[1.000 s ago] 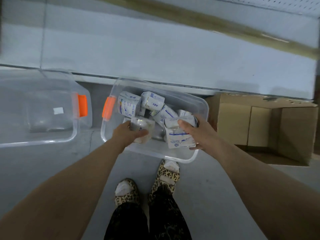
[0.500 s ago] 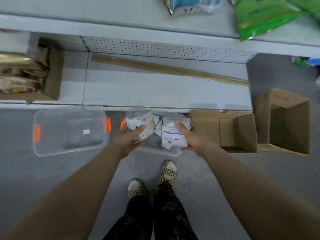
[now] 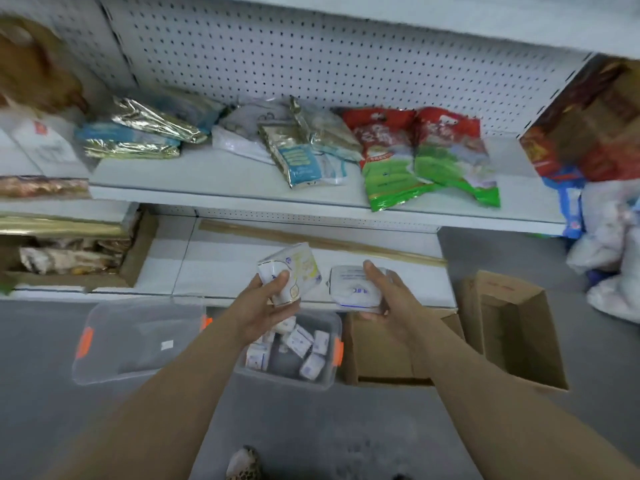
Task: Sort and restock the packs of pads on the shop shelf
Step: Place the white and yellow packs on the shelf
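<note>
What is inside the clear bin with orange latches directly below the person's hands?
The clear bin holds several small white packs of pads, lying loose at mixed angles. The left forearm covers the bin's left part, so anything there is hidden.

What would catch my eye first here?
Two hands at centre, each gripping a white pack: the left hand holds a yellowish pack, the right hand a flat one. Below them a clear bin holds more packs; red-and-green bags lie on the shelf above.
</note>
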